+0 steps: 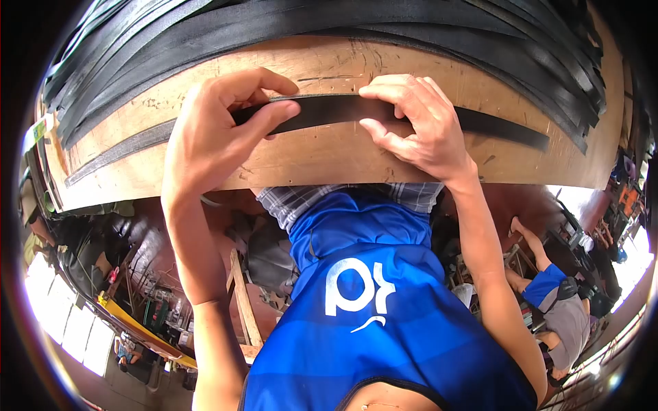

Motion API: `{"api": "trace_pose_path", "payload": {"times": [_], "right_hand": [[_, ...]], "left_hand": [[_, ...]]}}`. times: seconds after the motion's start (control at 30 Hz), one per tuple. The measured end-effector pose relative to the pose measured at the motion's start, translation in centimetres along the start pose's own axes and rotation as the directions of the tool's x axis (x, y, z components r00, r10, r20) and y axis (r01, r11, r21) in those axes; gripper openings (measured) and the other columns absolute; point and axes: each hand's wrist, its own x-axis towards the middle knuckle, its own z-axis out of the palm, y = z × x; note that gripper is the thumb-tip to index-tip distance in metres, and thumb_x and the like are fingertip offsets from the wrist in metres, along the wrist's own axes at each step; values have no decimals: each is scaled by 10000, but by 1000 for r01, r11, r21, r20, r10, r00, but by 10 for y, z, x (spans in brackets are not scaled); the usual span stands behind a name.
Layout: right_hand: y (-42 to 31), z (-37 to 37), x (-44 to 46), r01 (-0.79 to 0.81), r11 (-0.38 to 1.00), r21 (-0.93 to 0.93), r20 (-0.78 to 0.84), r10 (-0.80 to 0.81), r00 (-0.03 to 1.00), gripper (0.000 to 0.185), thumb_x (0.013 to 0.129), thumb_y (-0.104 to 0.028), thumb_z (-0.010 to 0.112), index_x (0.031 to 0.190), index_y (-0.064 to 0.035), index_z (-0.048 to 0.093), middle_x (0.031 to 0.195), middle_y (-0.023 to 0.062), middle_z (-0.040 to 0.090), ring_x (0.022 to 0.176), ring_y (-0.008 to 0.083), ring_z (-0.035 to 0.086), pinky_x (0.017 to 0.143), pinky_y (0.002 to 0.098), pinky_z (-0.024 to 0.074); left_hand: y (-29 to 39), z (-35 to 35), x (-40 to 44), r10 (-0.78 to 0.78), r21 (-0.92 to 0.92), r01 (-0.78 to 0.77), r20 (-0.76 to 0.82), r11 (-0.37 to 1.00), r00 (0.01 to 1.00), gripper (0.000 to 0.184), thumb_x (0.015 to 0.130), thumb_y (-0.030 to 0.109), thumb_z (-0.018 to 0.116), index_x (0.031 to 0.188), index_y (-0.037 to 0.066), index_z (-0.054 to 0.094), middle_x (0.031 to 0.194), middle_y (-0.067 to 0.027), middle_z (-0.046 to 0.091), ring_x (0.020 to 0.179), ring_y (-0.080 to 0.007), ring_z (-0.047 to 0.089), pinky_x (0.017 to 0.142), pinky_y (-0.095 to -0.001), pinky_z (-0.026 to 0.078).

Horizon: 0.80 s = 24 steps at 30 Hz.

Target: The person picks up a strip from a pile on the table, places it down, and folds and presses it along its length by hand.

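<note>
A long, flat black strip lies lengthwise along the near part of a wooden board. My left hand is closed on it, with thumb and forefinger at its edges. Farther right, my right hand curls over the same strip, thumb at the near edge and fingers at the far edge. The strip's right end and its greyer left end rest on the board. Part of it is hidden under my hands.
Many similar black strips are heaped along the board's far side. A person in a grey top is at the lower right, and another person is far off at the lower left. A wooden frame stands below the board.
</note>
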Motion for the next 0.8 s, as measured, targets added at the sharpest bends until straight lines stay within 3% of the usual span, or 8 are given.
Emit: {"api": "trace_pose_path", "payload": {"times": [0.03, 0.1, 0.13, 0.23, 0.63, 0.77, 0.8], "right_hand": [[1, 0, 1, 2, 1000, -2, -5, -2, 1000, 329, 857, -206, 825, 1161, -137, 718, 1125, 36, 714, 969, 250, 688, 863, 388, 532], [3, 1, 1, 51, 999, -6, -7, -52, 999, 290, 853, -200, 830, 1116, -132, 730, 1113, 19, 710, 945, 233, 681, 847, 377, 527], [3, 0, 1, 51, 999, -7, -9, -51, 999, 290, 853, -200, 830, 1116, -132, 730, 1113, 19, 710, 945, 233, 681, 847, 377, 527], [4, 0, 0, 74, 997, -10, -6, -74, 997, 247, 844, -185, 838, 1064, -128, 742, 1103, 3, 705, 915, 217, 671, 825, 363, 518], [-6, -3, 2, 12, 1000, 12, 9, -12, 1000, 224, 807, -129, 850, 1010, -108, 755, 1075, 1, 690, 806, 194, 626, 763, 349, 497], [-9, -4, 6, 1, 1000, -8, 28, -1, 1000, 233, 802, -112, 838, 1019, -111, 751, 1057, -8, 680, 765, 171, 602, 738, 332, 493], [-8, -5, 6, 4, 1000, -14, 34, -4, 999, 240, 798, -104, 835, 1022, -112, 748, 1057, -12, 676, 751, 164, 593, 730, 331, 491]], "left_hand": [[-7, -3, 2, 5, 3, -5, -2, 1000, 1000, 213, 921, 154, 813, 1081, 16, 780, 790, -58, 730, 692, -97, 645, 669, -282, 518], [-22, -7, 4, 167, 239, -175, 55, 955, 984, 248, 888, 154, 825, 1110, 47, 796, 809, -67, 722, 724, -127, 654, 712, -309, 529], [-36, -1, 6, 232, 204, -230, 16, 952, 973, 272, 879, 142, 819, 1144, 83, 807, 831, -81, 728, 777, -175, 684, 762, -333, 545], [-47, 4, 13, 366, 184, -360, 2, 915, 931, 288, 888, 115, 815, 1171, 65, 814, 907, -82, 778, 825, -176, 701, 787, -299, 541], [-43, 4, 16, 414, 196, -413, 39, 889, 909, 330, 844, 26, 804, 1172, 56, 822, 819, -116, 714, 737, -220, 684, 726, -329, 525], [-40, 6, 13, 343, 156, -344, 34, 926, 939, 344, 830, -1, 804, 1169, 61, 824, 819, -117, 714, 735, -228, 684, 721, -332, 524], [-38, 7, 14, 336, 172, -334, 18, 927, 942, 298, 823, 20, 800, 1116, 66, 828, 834, -124, 722, 748, -276, 721, 705, -354, 561]]}}
